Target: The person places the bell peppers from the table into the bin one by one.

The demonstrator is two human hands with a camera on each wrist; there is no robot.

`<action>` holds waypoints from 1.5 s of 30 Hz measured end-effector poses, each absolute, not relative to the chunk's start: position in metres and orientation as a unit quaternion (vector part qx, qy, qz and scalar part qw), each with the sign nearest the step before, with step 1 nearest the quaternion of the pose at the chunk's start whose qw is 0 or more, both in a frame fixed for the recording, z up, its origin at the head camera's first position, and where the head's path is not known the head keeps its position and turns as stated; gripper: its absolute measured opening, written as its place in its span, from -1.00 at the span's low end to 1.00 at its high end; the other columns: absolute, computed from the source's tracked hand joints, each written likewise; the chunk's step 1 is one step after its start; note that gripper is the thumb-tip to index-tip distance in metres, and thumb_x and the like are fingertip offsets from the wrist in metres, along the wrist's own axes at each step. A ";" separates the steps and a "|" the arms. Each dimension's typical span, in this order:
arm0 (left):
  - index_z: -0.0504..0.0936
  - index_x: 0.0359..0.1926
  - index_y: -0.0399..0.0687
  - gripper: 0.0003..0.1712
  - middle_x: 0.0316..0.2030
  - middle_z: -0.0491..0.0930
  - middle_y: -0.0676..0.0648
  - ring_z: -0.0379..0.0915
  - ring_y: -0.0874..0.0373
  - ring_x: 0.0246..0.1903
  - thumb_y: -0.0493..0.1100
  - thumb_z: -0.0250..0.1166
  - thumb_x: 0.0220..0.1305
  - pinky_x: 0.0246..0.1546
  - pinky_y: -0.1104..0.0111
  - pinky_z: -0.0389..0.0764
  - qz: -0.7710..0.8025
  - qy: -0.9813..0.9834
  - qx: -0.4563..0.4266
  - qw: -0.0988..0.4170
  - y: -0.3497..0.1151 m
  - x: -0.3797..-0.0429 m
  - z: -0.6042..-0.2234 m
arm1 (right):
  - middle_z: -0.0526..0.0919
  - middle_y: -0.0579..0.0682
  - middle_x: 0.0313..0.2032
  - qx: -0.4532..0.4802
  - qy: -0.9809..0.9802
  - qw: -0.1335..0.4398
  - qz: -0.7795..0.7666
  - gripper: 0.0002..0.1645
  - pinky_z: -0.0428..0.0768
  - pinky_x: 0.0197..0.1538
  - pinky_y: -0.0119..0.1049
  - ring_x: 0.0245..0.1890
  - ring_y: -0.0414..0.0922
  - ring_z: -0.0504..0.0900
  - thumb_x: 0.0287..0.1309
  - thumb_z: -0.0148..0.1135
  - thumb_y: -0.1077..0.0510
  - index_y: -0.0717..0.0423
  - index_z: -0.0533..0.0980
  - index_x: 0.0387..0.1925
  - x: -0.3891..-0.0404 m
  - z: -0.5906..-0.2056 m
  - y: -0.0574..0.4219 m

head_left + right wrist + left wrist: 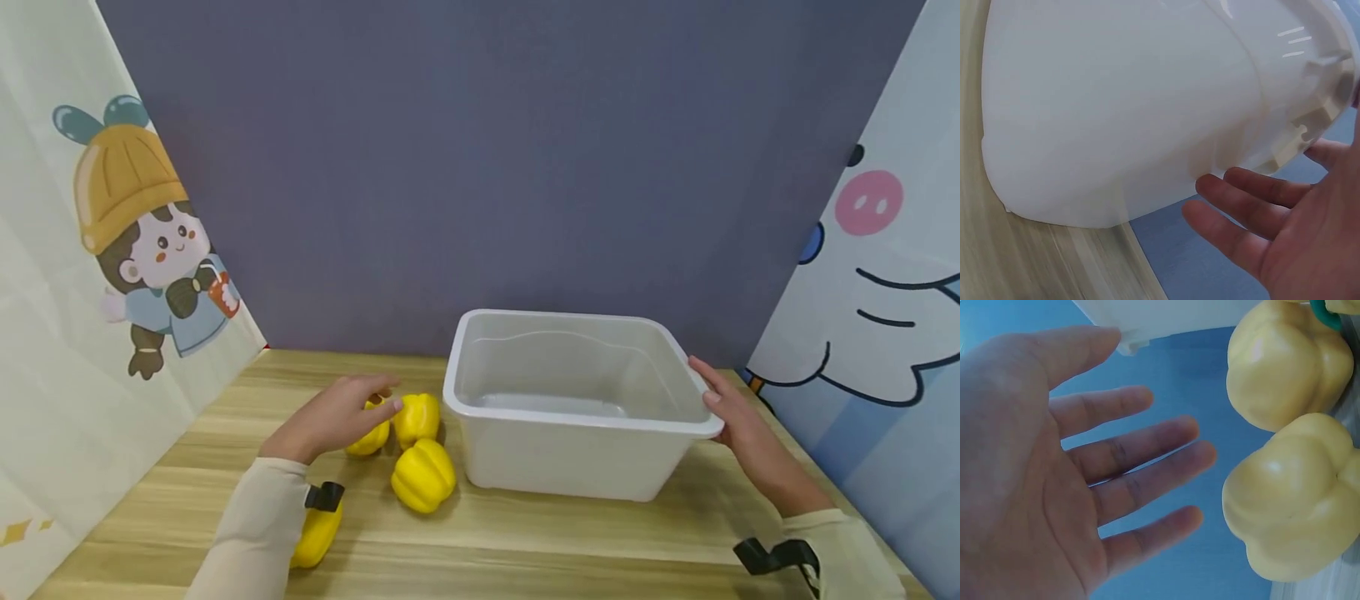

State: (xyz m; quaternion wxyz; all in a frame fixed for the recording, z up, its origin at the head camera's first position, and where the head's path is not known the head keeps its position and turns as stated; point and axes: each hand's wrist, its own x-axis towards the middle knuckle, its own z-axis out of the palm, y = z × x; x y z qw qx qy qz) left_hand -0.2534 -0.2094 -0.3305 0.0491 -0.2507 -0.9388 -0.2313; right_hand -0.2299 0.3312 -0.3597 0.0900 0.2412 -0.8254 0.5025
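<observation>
My left hand [341, 417] hovers over the yellow bell peppers on the left, fingers spread and nothing in them. It partly covers one bell pepper [367, 437]. Close by lie a second bell pepper [417, 419] and a third bell pepper [423, 477]. In the left wrist view, a gap separates the fingertips from the nearest bell pepper [1291, 500]. At the right, my right hand [738, 425] holds the rim of a white plastic bin [562, 458], thumb over the edge. The right wrist view shows its other fingers [1241, 203] along the bin's outer wall.
Another yellow bell pepper [318, 533] lies nearer me, partly behind my left sleeve. The bin stands upright on the wooden table [525, 554]. A dark grey-blue panel [480, 167] rises behind it, with cartoon-printed sheets on both sides.
</observation>
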 end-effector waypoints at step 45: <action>0.60 0.05 -0.09 -0.42 -0.16 0.65 -0.04 0.56 0.09 -0.22 0.23 0.40 0.22 -0.15 0.08 0.59 -0.223 -0.955 -0.125 -0.147 -0.277 -0.236 -0.327 | 0.34 -0.37 0.25 0.223 -0.827 0.114 0.503 -0.39 0.57 -0.15 -0.37 0.02 -0.39 0.49 0.62 -0.37 0.12 0.05 -0.04 0.59 -0.232 -0.362 0.325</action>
